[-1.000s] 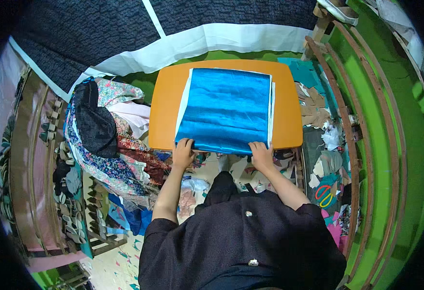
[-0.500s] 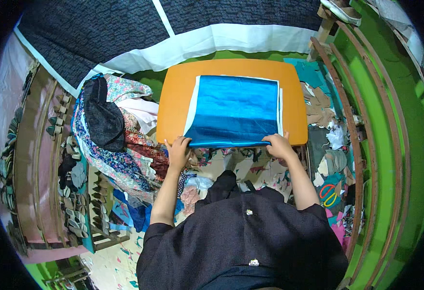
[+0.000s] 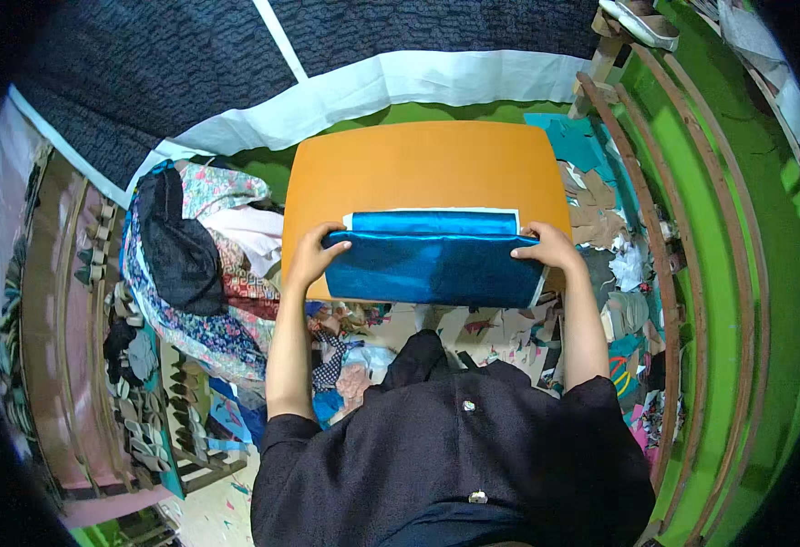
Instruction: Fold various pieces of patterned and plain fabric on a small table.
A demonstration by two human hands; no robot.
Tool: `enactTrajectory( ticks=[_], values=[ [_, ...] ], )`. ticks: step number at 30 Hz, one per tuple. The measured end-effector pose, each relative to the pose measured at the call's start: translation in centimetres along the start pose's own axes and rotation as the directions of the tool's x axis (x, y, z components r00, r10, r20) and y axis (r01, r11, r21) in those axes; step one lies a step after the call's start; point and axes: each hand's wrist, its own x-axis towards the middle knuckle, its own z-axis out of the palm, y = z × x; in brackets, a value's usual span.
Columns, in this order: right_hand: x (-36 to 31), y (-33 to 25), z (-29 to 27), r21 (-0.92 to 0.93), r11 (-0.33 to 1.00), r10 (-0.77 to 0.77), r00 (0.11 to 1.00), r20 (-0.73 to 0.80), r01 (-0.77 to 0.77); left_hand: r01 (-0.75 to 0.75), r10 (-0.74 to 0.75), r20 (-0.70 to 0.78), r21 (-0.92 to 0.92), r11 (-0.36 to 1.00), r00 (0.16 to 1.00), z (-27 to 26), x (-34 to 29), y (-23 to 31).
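Note:
A shiny blue sheet of fabric (image 3: 432, 264) with white edging lies at the front of the orange table (image 3: 423, 164). Its upper edge is raised and spans the gap between my two hands, and the front part hangs toward me past the table's near edge. My left hand (image 3: 313, 255) pinches the left corner of that raised edge between thumb and fingers. At the opposite corner, my right hand (image 3: 550, 246) grips the same edge, thumb toward the middle. A narrow strip of blue with a white border shows behind the raised edge.
Heaped patterned cloths (image 3: 227, 310) and a black cloth (image 3: 176, 242) lie left of the table. Wooden rails (image 3: 669, 264) run along the right, near fabric scraps and red-and-yellow-handled scissors (image 3: 620, 376). Racks of shoes (image 3: 140, 419) stand at left; scraps litter the floor.
Both hands have risen from the table's near edge and moved away from me, still holding the fabric edge. The sheet is now doubled over and nearer to me, baring more of the table behind.

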Motion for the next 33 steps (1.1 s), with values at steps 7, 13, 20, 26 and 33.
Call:
enactTrajectory(
  ticks=[7,13,20,26,33],
  values=[
    [5.6,1.0,1.7,-0.102,0.972,0.191,0.965,-0.182,-0.212,0.159,-0.156,0.033,-0.189,0.969,0.987,4.3,7.6,-8.4],
    [10.2,2.8,4.6,-0.283,0.935,0.145,0.957,-0.25,-0.215,0.282,-0.276,0.092,-0.053,0.958,0.957,6.6,9.2,-12.4],
    [11.0,-1.3,8.7,-0.459,0.865,0.037,0.938,-0.345,-0.203,0.13,-0.038,-0.244,0.371,0.919,0.969,8.7,8.3,-8.2],
    [8.8,-5.7,14.9,-0.385,0.909,-0.242,0.953,-0.181,0.158,-0.22,0.187,0.117,0.451,0.865,0.975,13.5,6.3,-0.8],
    [10.5,-2.1,16.6,-0.432,0.883,-0.23,0.971,-0.062,0.182,-0.178,0.08,0.196,0.558,0.811,0.977,17.3,6.5,-6.1]
  ],
)
